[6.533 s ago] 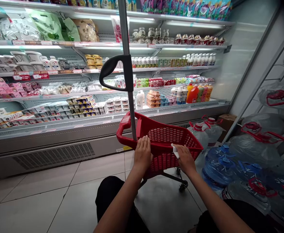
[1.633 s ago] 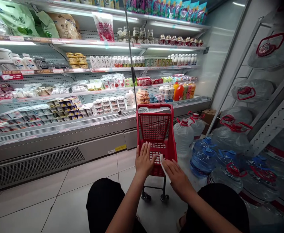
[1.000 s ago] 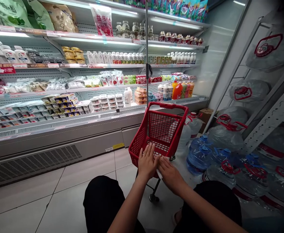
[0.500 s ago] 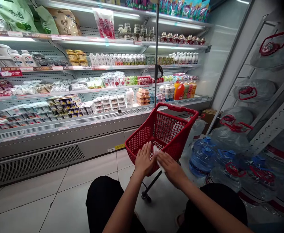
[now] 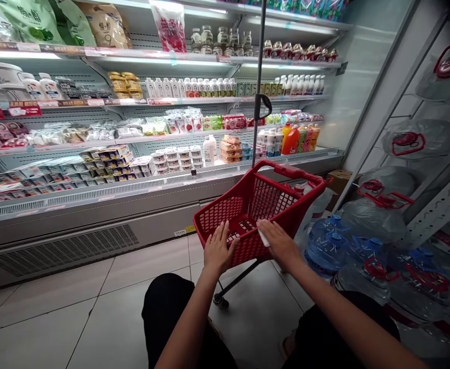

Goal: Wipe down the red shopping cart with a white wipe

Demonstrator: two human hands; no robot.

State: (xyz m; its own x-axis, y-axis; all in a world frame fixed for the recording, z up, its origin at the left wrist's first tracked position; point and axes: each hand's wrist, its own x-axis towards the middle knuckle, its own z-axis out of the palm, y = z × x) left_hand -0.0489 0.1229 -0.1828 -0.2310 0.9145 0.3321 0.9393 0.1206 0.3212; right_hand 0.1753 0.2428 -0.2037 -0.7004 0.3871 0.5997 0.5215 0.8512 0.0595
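Note:
A red plastic shopping cart (image 5: 309, 197) stands in front of me, its lattice basket tilted up towards the handle. My left hand (image 5: 217, 252) is at the basket's near rim, fingers stretched out and nothing in it; whether it touches the rim I cannot tell. To its right, my right hand (image 5: 281, 247) holds a crumpled white tissue (image 5: 263, 236) under its fingers, close to the basket's near right corner. The two hands are apart, with the basket's front wall showing between them. White gaps of floor show through the basket's bottom.
An open dairy fridge (image 5: 163, 215) with full shelves runs along the back. A thin dark pole (image 5: 261, 56) rises behind the cart. Large water bottles (image 5: 326, 248) crowd the right side beside a metal rack (image 5: 445, 200). My knees flank the tiled floor (image 5: 132, 312).
My hands were close together around the tissue and have come apart; the tissue has stayed with the right hand. The view has shifted slightly, and the cart's front wheel sits further left.

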